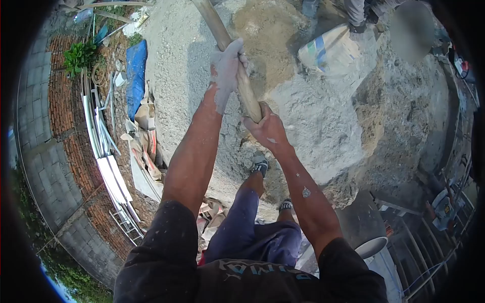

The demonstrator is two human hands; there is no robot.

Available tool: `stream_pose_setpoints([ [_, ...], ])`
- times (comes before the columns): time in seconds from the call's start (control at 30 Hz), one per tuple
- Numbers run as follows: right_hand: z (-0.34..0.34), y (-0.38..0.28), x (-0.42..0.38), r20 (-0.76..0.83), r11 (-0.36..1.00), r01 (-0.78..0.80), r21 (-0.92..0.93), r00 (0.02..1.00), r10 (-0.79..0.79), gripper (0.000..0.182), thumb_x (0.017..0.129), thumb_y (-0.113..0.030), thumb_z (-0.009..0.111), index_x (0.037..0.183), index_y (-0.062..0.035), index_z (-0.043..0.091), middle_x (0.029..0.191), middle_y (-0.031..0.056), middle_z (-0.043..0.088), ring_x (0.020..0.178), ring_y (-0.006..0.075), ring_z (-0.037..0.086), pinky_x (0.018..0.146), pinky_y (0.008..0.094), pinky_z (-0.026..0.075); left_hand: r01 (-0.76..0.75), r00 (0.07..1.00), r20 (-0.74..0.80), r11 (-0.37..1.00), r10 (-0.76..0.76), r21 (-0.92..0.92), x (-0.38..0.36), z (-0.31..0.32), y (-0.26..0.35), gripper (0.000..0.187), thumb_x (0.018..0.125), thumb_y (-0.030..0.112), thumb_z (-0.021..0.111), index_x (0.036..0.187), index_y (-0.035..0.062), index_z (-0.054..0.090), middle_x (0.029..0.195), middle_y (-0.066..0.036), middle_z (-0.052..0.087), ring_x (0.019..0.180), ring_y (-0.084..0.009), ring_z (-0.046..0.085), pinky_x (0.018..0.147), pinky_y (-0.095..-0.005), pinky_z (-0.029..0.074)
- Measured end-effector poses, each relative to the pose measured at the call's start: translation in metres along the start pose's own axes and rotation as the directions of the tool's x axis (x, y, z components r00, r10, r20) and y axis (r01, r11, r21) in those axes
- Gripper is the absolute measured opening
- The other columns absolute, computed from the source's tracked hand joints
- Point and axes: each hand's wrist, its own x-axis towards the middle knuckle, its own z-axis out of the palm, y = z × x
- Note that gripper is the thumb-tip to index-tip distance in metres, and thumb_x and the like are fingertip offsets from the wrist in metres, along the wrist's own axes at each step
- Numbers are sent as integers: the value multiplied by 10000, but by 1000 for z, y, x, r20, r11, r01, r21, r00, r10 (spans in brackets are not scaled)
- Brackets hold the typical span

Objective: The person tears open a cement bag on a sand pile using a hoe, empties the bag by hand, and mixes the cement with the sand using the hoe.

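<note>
My left hand (pixel 230 68) is closed around a long wooden tool handle (pixel 214 25), and grey powder coats its back and wrist. Lower down, near the butt of that handle, my right hand (pixel 268 129) is wrapped round it too. The handle slants up and to the left, out of the top of the view, so the tool's working end is hidden. Under both hands spreads a mound of pale grey powder (pixel 323 121), with a brownish sandy patch (pixel 270 40) farther up.
A white sack (pixel 333 50) lies at the upper right near another person's leg (pixel 355 12). On the left are a blue tarp (pixel 135 76), torn paper bags (pixel 146 146), white pipes (pixel 96 126) and a brick wall (pixel 63 86). A grey drum (pixel 361 222) stands at lower right.
</note>
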Motion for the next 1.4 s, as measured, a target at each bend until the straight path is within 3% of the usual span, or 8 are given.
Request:
stream_pose_setpoints([
  [0.33, 47, 116, -119, 309, 919, -297, 259, 927, 212, 466, 840, -386, 664, 734, 63, 595, 644, 196, 593, 621, 285, 624, 590, 417, 472, 100, 972, 17, 481, -233, 871, -48, -123, -251, 266, 747, 179, 589, 534, 21, 570, 581, -118, 588, 499, -250, 561, 486, -404, 443],
  [0.5, 22, 171, -179, 327, 893, -329, 306, 917, 226, 473, 838, -318, 669, 1076, 75, 554, 796, 161, 632, 706, 235, 620, 651, 385, 484, 485, 875, -321, 667, -363, 566, -150, -57, -248, 213, 774, 200, 589, 638, 37, 600, 604, -105, 579, 535, -237, 562, 505, -384, 444],
  [0.63, -27, 223, -235, 223, 921, -333, 204, 932, 288, 544, 796, -316, 655, 1193, 39, 542, 908, 257, 661, 851, 343, 668, 767, 426, 493, 81, 997, -52, 813, -62, 576, -214, -44, -345, 184, 811, 192, 574, 686, 58, 556, 581, -73, 521, 486, -215, 512, 441, -369, 411],
  [0.77, -49, 282, -278, 137, 930, -359, 83, 928, 347, 548, 795, -330, 652, 1191, 32, 542, 942, 271, 663, 909, 397, 656, 796, 442, 500, 492, 863, -307, 807, -402, 327, -259, 23, -375, 152, 831, 196, 643, 758, 120, 534, 591, -27, 501, 438, -189, 478, 406, -338, 411],
  [0.9, -58, 309, -312, 59, 904, -426, 40, 904, 424, 619, 789, -343, 662, 1254, 36, 511, 948, 264, 666, 878, 372, 665, 775, 426, 502, 527, 846, 1, 835, -534, -160, -288, 27, -454, 208, 843, 235, 680, 757, 127, 525, 593, -16, 503, 437, -175, 495, 387, -332, 415],
  [1.07, -50, 313, -331, -5, 855, -518, -16, 856, 518, 701, 798, -386, 663, 1318, 31, 449, 976, 278, 663, 921, 401, 661, 798, 439, 509, 489, 872, -130, 838, -472, 240, -327, 76, -404, 192, 844, 185, 666, 776, 90, 513, 599, -14, 513, 442, -161, 522, 374, -306, 429],
  [1.2, -42, 304, -308, -64, 898, -406, -170, 914, 401, 677, 801, -395, 675, 1301, 7, 460, 997, 259, 668, 932, 429, 649, 809, 461, 516, 474, 880, 4, 880, -475, -34, -304, 53, -389, 168, 847, 134, 651, 871, 81, 493, 618, -11, 520, 445, -135, 525, 377, -290, 445],
  [1.4, -26, 183, -166, -5, 987, -28, -158, 1000, 28, 459, 809, -347, 677, 1135, -39, 580, 958, 223, 677, 899, 395, 663, 805, 457, 532, 40, 996, -84, 997, -35, 61, -209, 36, -163, 246, 877, 160, 657, 1012, 56, 481, 703, -29, 517, 488, -119, 504, 440, -268, 462],
])
